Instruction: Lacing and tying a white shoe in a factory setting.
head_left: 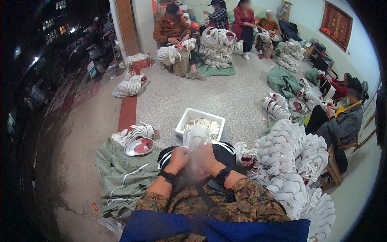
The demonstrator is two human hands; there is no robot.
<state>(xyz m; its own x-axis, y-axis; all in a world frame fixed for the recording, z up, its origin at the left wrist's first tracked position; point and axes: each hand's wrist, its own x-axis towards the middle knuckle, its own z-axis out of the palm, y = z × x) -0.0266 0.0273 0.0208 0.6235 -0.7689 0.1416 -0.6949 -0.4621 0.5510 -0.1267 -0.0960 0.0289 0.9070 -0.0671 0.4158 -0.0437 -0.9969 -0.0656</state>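
Note:
Over my lap, a white shoe (pixel 195 136) points its toe away from me. My left hand (pixel 177 159) grips its near left side with bent, closed fingers. On the other side my right hand (pixel 207 158) closes in on the same shoe. A hazy smear covers the space between my hands, so the right fingertips and any lace in them are hard to make out. Just beyond the shoe stands a white foam box (pixel 184 117) holding bundles of white shoelaces (pixel 207 125).
White shoes (pixel 278 147) are heaped on my right. At left, more shoes (pixel 139 146) rest by a green sack (pixel 121 173) with a loose lace on it. Several people sit working along the walls, one (pixel 342 117) close at right, among shoe stacks (pixel 217 42) and a wicker basket (pixel 180 66).

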